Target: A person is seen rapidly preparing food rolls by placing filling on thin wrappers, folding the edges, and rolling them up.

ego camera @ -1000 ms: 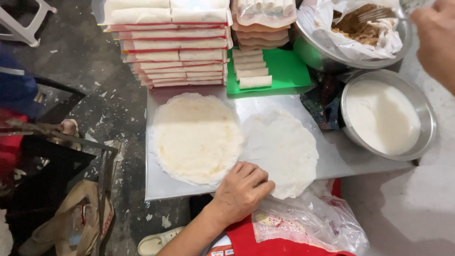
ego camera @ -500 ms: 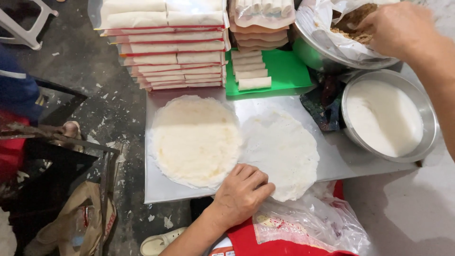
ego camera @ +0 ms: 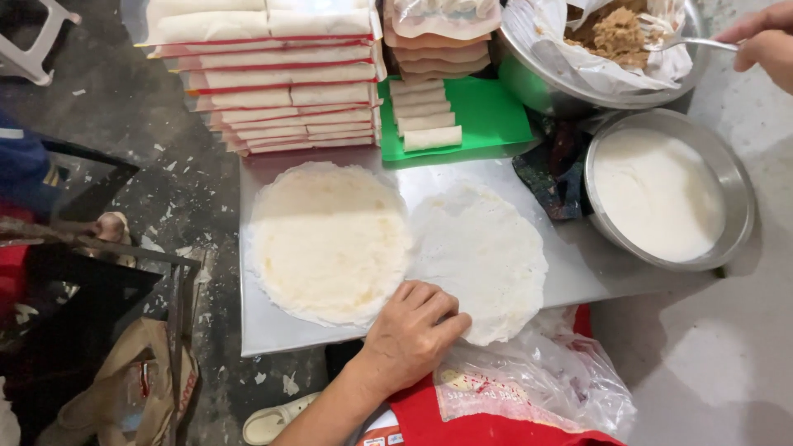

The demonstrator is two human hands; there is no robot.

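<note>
The left hand (ego camera: 413, 330) rests with curled fingers on the near edge of a thin wrapper (ego camera: 483, 256) on the tabletop (ego camera: 273, 330), low centre. At the upper right, the right hand (ego camera: 768, 41) pinches a fork (ego camera: 690, 43) over a bowl (ego camera: 562, 95) of brown filling (ego camera: 615, 33).

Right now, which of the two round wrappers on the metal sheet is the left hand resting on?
The left hand rests on the single thin white wrapper, the one nearer the bowl of white liquid, not the thicker yellowish stack.

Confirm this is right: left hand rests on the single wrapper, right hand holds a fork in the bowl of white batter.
Not quite. In the head view the fork held by the right hand sits in the bowl of brown filling, not the batter bowl. The left hand does rest on the single wrapper.
</note>
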